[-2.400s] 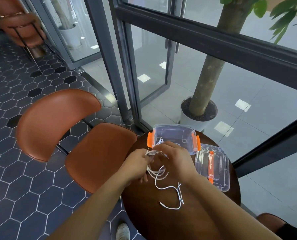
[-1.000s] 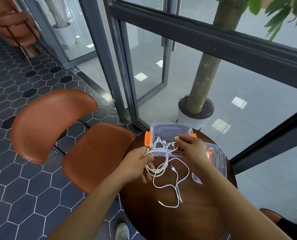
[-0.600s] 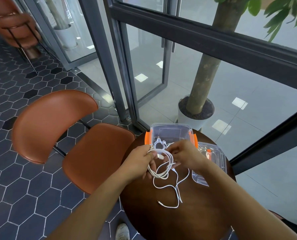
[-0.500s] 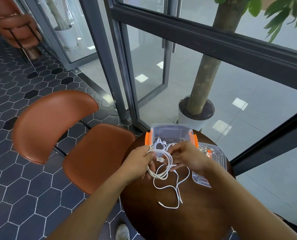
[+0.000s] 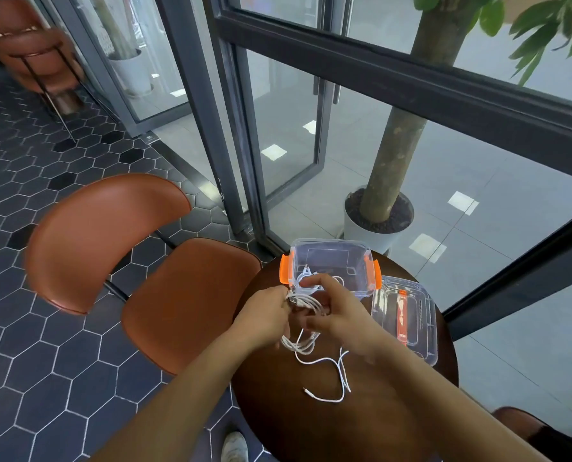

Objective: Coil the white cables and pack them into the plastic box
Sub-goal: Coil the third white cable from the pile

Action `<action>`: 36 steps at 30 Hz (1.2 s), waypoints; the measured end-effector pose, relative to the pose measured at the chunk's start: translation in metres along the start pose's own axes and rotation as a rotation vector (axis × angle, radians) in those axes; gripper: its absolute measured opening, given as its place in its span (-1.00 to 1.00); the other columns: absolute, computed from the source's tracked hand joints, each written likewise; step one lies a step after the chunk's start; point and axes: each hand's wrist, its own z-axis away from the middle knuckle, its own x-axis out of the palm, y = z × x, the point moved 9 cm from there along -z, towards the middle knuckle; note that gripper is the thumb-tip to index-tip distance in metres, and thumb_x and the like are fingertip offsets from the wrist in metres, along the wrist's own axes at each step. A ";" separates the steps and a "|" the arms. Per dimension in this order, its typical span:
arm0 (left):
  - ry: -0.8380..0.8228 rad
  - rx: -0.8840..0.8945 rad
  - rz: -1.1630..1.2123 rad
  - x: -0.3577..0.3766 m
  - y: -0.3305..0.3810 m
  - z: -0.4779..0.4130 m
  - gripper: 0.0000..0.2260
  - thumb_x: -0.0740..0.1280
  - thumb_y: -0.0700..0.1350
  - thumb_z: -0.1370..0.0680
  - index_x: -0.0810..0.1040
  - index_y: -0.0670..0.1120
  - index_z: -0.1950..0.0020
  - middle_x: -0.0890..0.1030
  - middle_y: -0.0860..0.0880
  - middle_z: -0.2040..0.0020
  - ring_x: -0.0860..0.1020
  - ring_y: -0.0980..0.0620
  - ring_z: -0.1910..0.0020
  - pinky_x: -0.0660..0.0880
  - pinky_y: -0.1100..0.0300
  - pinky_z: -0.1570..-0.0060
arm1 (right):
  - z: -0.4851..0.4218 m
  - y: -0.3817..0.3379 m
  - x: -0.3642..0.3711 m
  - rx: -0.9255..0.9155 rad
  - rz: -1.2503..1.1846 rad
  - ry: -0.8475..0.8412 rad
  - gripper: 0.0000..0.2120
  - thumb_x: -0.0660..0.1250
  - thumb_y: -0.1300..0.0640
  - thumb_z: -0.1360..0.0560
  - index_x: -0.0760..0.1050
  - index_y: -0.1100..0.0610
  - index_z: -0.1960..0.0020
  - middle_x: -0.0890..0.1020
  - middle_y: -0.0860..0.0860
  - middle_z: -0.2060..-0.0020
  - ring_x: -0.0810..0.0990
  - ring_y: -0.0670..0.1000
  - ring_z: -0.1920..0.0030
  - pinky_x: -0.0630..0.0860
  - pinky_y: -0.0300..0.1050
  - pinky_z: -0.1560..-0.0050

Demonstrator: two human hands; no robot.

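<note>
A partly coiled white cable hangs between my hands over the round dark wooden table. My left hand grips the bundled loops at their left end. My right hand is curled round the same loops from the right, fingers over the strands. The cable's loose tail trails in curves on the table toward me. Just beyond my hands stands the clear plastic box with orange clips, open, with some white cable inside.
The box's clear lid with an orange handle lies to the right of the box. A brown chair stands left of the table. A glass wall and a potted tree lie beyond.
My right hand came back from the box side to the loops and closed over them. The coil in my left hand has grown tighter, and the tail on the table is shorter.
</note>
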 end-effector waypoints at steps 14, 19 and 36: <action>-0.118 0.029 -0.111 0.006 0.006 0.003 -0.87 0.13 -0.18 -0.62 0.46 -0.09 0.00 0.58 -0.08 0.13 0.50 -0.03 0.21 0.41 0.12 0.19 | 0.000 -0.002 0.001 -0.125 0.101 -0.008 -0.63 0.47 0.12 -0.51 0.51 -0.06 -0.28 0.73 -0.03 0.13 0.74 -0.01 0.22 0.68 0.07 0.04; -0.153 -0.014 -0.005 0.008 0.004 0.003 -0.84 0.15 -0.16 -0.63 0.49 -0.18 -0.09 0.63 -0.20 0.11 0.43 0.10 0.44 0.41 0.16 0.31 | 0.007 -0.009 0.004 -0.273 0.368 0.059 -0.67 0.37 0.04 -0.58 0.52 -0.04 -0.33 0.71 -0.12 0.06 0.71 -0.11 0.16 0.64 -0.06 0.03; -0.149 -0.147 0.983 0.016 -0.003 0.021 -0.47 -0.01 0.09 -0.70 0.66 -0.17 0.05 0.53 -0.16 0.41 0.49 -0.13 0.32 0.40 0.13 0.35 | 0.009 -0.026 -0.014 -0.322 0.304 0.177 -0.87 0.34 0.10 -0.60 0.61 -0.11 -0.05 0.66 -0.21 0.20 0.65 -0.13 0.15 0.56 -0.30 0.17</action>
